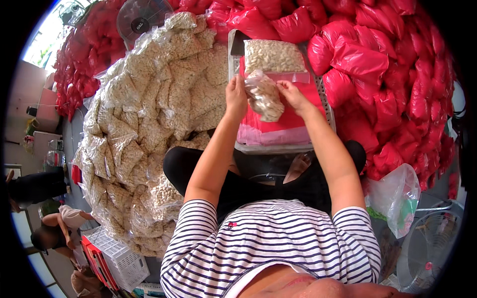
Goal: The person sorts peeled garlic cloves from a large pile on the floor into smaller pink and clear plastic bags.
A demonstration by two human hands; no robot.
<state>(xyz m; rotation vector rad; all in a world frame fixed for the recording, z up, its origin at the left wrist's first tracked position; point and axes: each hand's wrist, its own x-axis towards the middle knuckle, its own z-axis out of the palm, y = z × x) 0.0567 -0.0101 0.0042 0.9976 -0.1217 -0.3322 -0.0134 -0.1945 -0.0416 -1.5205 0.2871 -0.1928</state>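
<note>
A clear plastic bag of pale seeds or beans [268, 102] hangs between my hands, over a crate [276, 148]. My left hand [236, 96] is closed on its left upper edge. On the other side, the fingers of my right hand [294, 95] pinch its upper right corner. Below the bag, flat red plastic bags [300, 116] lie stacked on the crate, with a pink sheet [272, 135] at the near side. Another filled clear bag [275, 55] rests flat on the far end of the stack, beyond my hands.
At the left rises a large heap of filled clear bags [149, 99]. Stuffed red bags [387, 84] are piled at the right and back. One fan [140, 22] stands at the far left, another [430, 248] at the near right. Near a white crate [121, 263], another person [64, 223] bends.
</note>
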